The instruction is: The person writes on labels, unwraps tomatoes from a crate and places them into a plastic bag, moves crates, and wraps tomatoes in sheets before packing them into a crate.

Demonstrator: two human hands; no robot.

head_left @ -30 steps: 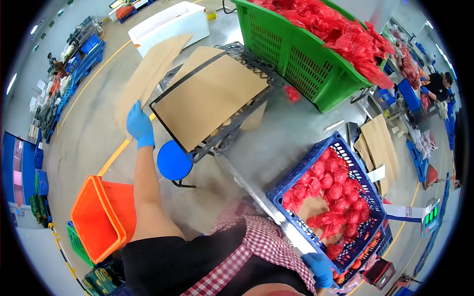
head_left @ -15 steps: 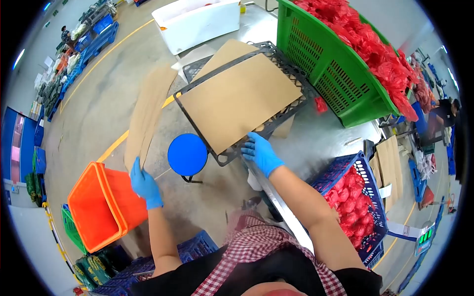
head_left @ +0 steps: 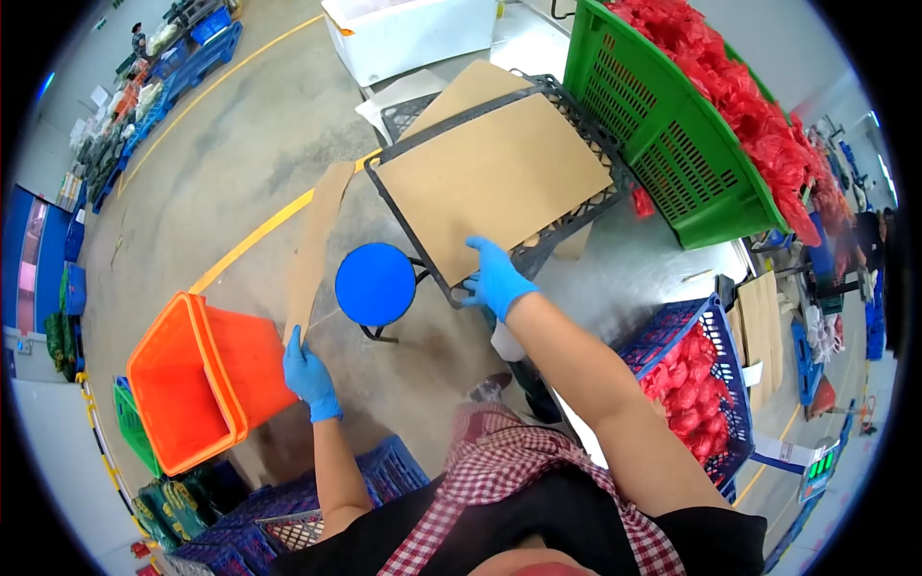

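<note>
My left hand (head_left: 309,376), in a blue glove, grips the lower end of a brown cardboard sheet (head_left: 319,240), which stands up from it and shows nearly edge-on. My right hand (head_left: 499,278), also gloved in blue, rests with fingers apart at the near corner of a flat cardboard sheet (head_left: 499,178). That sheet lies in a black plastic crate (head_left: 407,246) with lattice sides. Under the crate's far side, another piece of cardboard (head_left: 471,91) sticks out.
A blue round stool (head_left: 376,284) stands between my arms, beside nested orange bins (head_left: 252,370). At right are a green crate (head_left: 624,110) of red bags and a blue crate (head_left: 735,413) of red bundles. A white foam box (head_left: 423,43) sits beyond.
The cardboard in my left hand has swung rightward and turned more edge-on. My right hand has shifted slightly, its fingers now further over the flat sheet. The whole view has turned a little.
</note>
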